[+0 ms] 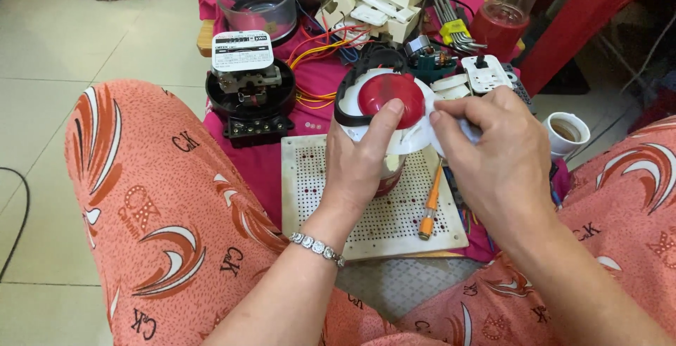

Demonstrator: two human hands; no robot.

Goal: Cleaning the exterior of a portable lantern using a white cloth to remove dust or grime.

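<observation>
Fingers of left hand [359,159] and right hand [496,152] grip one red-domed white device [391,99].

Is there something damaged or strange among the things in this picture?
Yes. The electric meter sits open: its glass cover lies apart behind it. The perforated board has dark reddish stains. Loose wires spill across the pink cloth.

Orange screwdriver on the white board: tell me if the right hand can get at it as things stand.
Probably yes. The screwdriver lies in the open on the perforated board, just under the right hand, with nothing on top of it. But that hand is gripping the rim of the red-and-white part, so it must let go first.
</observation>
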